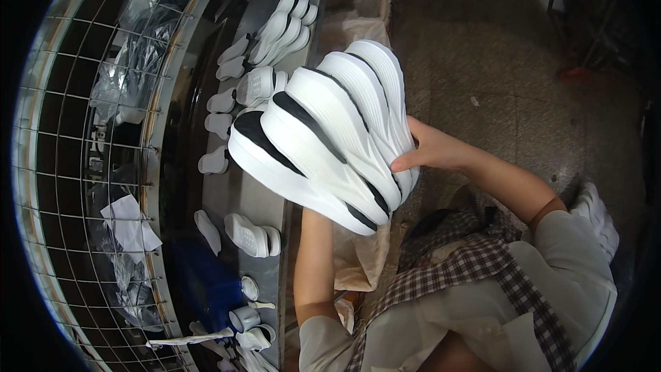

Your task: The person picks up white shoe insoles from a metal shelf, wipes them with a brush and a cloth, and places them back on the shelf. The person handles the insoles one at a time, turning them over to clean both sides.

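A stack of several white shoe soles [317,114] with black upper faces fills the middle of the view, held up above the bench edge. The soles lie one against another, fanned out toward the left. My right hand [432,149] grips the stack at its right side, the thumb pressed on the white sidewalls and the other fingers mostly behind. From below, my left forearm [315,258] runs up behind the lower end of the stack. The soles hide my left hand and its fingers.
Along the left runs a metal bench [258,196] with more white soles [281,31], smaller sole pieces [219,124] and a white mug [244,318]. Wire mesh [76,165] stands beyond it. A lined bin [354,0] is beside the bench; white soles [595,217] sit at far right.
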### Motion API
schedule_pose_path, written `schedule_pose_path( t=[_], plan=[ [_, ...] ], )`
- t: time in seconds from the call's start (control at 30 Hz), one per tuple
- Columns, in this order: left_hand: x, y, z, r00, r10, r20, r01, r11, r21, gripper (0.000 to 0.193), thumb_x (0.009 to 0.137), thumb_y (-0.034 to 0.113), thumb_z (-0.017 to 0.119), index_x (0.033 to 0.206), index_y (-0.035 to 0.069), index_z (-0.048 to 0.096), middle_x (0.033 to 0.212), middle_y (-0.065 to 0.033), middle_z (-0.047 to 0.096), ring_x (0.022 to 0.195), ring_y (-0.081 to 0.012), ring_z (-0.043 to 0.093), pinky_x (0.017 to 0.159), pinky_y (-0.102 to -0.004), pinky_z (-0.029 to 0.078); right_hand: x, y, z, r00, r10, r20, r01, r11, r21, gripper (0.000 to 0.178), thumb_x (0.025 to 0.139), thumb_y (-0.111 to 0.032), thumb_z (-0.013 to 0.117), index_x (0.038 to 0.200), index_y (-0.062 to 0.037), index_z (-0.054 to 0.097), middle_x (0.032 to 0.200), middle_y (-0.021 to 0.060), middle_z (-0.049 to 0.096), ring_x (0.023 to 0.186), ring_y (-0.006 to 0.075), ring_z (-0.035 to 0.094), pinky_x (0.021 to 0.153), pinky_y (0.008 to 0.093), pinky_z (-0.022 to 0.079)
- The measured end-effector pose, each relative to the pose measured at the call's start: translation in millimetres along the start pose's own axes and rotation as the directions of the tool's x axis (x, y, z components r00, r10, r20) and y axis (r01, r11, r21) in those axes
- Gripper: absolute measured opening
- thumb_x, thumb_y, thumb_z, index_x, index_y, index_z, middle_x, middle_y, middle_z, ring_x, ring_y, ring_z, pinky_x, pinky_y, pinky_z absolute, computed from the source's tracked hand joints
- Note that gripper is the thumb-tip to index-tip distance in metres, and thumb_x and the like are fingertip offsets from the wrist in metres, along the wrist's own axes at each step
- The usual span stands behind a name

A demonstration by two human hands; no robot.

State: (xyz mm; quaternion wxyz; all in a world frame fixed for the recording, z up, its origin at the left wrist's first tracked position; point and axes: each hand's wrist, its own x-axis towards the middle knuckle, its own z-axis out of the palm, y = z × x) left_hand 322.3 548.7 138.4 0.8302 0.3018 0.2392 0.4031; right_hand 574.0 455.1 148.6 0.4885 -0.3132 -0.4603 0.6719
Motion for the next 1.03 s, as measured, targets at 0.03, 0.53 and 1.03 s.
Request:
schedule_pose_path(
  t=[0.03,0.53,1.03],
  plan=[
    [0,-1,-2,1.0,0.005,0.001,-0.005,1.0,-0.009,0.047,0.096,0.032,0.046,0.133,0.004,0.044,0.132,-0.0133,0.047,0.117,-0.0299,0.047,0.097,-0.0442,0.04,0,2,-1,1.0,-0.003,-0.002,0.003,1.0,-0.013,0.116,0.062,-0.039,0.085,0.145,0.002,0.015,0.141,0.0211,0.034,0.132,0.0307,0.034,0.109,0.0418,0.029],
    [-52,-37,-45,0.981,0.066,-0.185,-0.063,0.998,0.021,0.056,0.092,0.041,0.049,0.139,0.01,0.041,0.141,-0.0117,0.043,0.126,-0.0319,0.042,0.105,-0.0501,0.035,11,7,-21,0.988,-0.146,0.046,0.152,0.96,-0.233,0.099,0.063,-0.032,0.085,0.138,0.0024,0.03,0.132,0.0159,0.046,0.123,0.0235,0.044,0.103,0.037,0.036],
    [-83,-61,49,0.943,-0.258,-0.211,0.243,0.966,-0.093,0.066,0.094,0.055,0.038,0.147,0.019,0.025,0.15,-0.0127,0.028,0.14,-0.0263,0.025,0.104,-0.066,0.02,44,-8,-40,0.906,-0.338,0.255,0.392,0.442,-0.807,0.084,0.065,-0.017,0.082,0.138,-0.01,0.041,0.142,0.0129,0.038,0.13,0.0298,0.037,0.108,0.0385,0.031]
  ],
)
